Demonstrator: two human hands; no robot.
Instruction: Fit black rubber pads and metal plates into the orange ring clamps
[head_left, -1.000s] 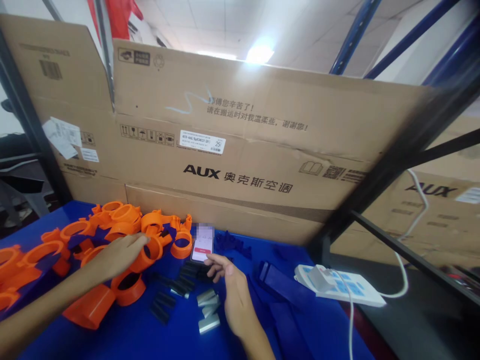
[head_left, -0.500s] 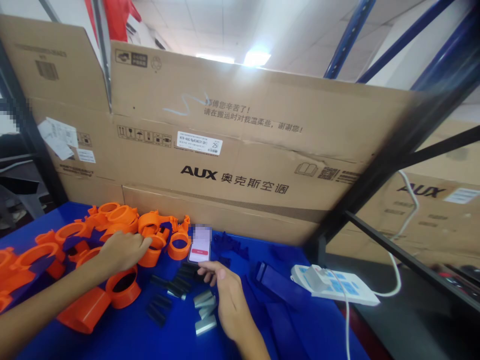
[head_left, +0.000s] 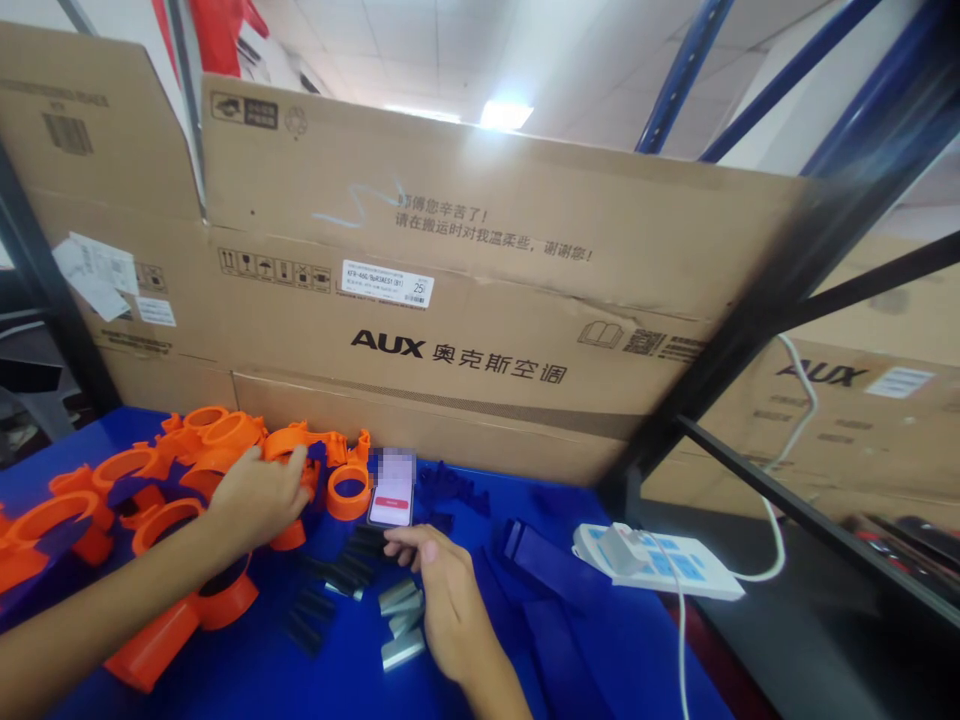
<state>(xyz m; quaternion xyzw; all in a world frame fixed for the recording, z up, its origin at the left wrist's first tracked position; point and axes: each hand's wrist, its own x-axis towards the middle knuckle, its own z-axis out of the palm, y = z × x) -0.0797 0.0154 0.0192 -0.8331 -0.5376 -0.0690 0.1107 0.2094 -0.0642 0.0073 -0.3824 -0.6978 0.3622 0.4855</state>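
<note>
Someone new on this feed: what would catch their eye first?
Probably the bright orange rings piled on the left of the blue table, with the left hand among them. Behind stands a big cardboard panel marked AUX; a lit phone lies just beyond the right hand.

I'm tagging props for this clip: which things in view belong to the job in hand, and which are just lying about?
Likely part of the job:
orange ring parts, at the left hand
black pieces and silver pieces, near the right hand
dark blue parts (less sure)

Likely just lying about:
phone
white power strip
cardboard at the back
</note>
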